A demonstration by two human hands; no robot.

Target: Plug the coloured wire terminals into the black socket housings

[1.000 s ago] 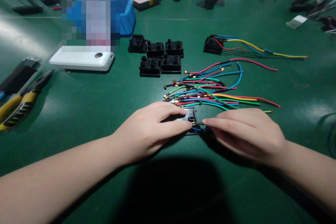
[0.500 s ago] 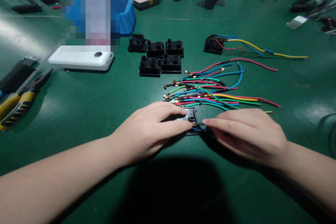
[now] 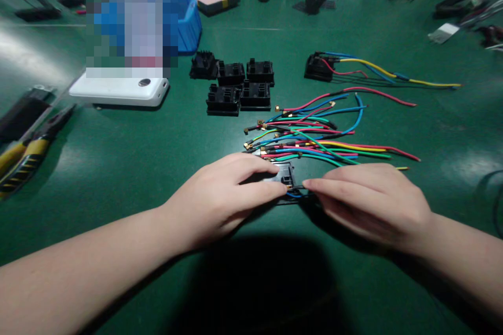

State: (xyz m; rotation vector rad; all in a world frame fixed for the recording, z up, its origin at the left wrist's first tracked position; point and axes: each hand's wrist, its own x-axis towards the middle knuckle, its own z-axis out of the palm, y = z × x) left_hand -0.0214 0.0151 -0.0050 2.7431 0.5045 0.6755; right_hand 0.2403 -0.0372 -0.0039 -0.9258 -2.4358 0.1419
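Observation:
A black plastic socket housing (image 3: 288,171) lies on the green table in front of me, partly covered by my fingers. My left hand (image 3: 223,191) is closed on its left side, with the thumb near a small brass-coloured contact inside. From the right, my right hand (image 3: 373,199) pinches a thin dark wire (image 3: 299,187) that runs into the housing. A blue wire (image 3: 294,195) curves along the housing's near edge. Just beyond my hands lies a bundle of coloured wires (image 3: 314,136) with brass terminals at their left ends.
Several black housings (image 3: 223,99) stand beyond the bundle. A wired housing (image 3: 317,67) sits at the back right. At left are a white power bank (image 3: 121,91) and yellow-handled pliers (image 3: 31,159). A blue bin (image 3: 188,23) and black-rimmed tray (image 3: 217,1) are farther back.
Both hands keep nearly the same hold on the housing and the wire. The view has shifted very slightly; nothing else visibly moves.

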